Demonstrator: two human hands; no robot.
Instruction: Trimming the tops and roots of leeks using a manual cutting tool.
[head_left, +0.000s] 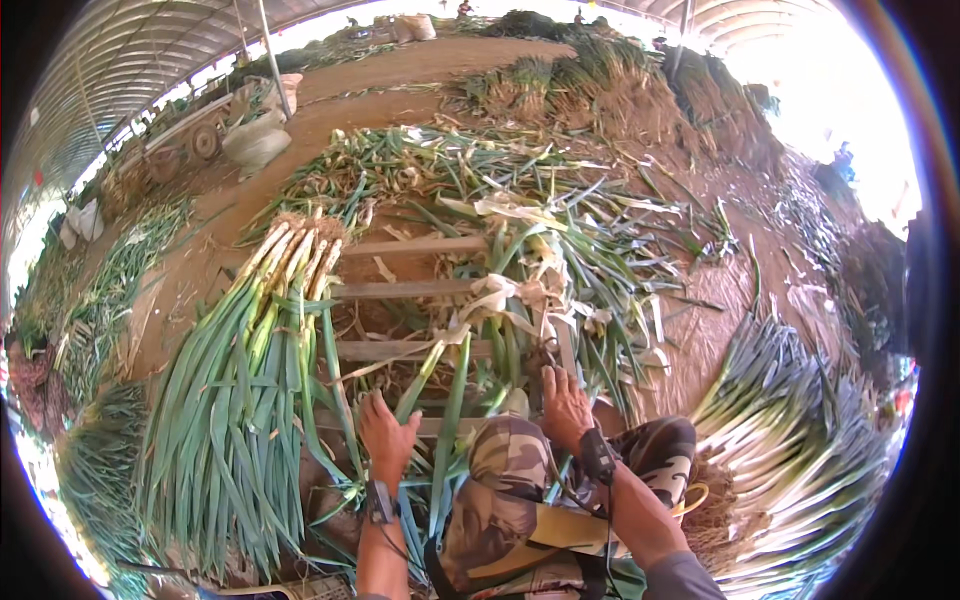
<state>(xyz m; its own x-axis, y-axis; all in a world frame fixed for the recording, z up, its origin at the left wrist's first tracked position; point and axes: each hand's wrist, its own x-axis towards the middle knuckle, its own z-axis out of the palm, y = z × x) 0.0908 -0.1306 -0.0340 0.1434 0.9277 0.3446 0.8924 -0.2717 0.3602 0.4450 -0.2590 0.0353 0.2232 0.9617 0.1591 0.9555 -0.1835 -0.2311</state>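
My left hand (386, 436) is in the middle foreground, thumb apart from the fingers, with nothing visible in its grasp. It is right beside a pile of green onions (232, 390), whose roots point away from me and whose long leaves hang toward me. Loose green leaves (452, 405) lie between my hands. My right hand (566, 409) reaches down past my knee near an upright wooden bar (564, 341) and a small dark object. Its fingertips overlap that spot, and whether they grip anything is unclear. Pale peeled outer leaves (491, 296) drape just beyond it.
Wooden slats (409, 289) span the space before me. Cut leaves (390, 165) litter the ground beyond. White-stemmed onions (780, 450) lie at my right. Bundled onions (600, 97), a cart wheel (204, 141), a sack (256, 142) and a metal post (274, 60) stand farther off.
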